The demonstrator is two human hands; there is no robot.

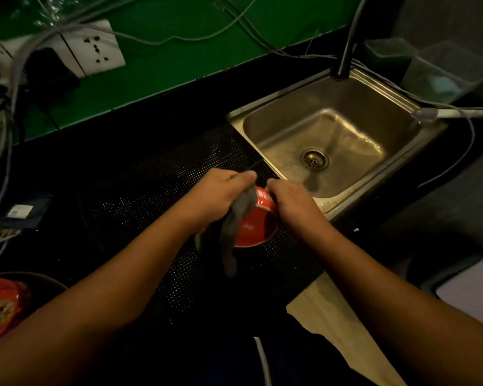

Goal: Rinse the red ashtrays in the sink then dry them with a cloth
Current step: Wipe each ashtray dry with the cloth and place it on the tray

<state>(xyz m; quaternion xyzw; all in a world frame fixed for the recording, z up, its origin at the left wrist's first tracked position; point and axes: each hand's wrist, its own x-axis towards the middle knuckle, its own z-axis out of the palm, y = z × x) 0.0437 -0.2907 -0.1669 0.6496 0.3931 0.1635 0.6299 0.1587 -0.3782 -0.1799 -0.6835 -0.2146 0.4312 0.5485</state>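
Observation:
A red ashtray (258, 228) is held tilted over the black perforated mat (156, 196), just left of the steel sink (332, 151). My right hand (293, 201) grips its far rim. My left hand (221, 196) holds a grey cloth (236, 227) against the ashtray's left side, and the cloth's end hangs down below it. More red ashtrays (3, 307) sit in a dark bowl at the lower left edge.
A black tap (346, 54) rises behind the sink. White wall sockets (95, 48) and loose cables lie at the back left on the green wall. A clear plastic box (430, 68) stands at the back right. A white tray (474, 288) sits at the right edge.

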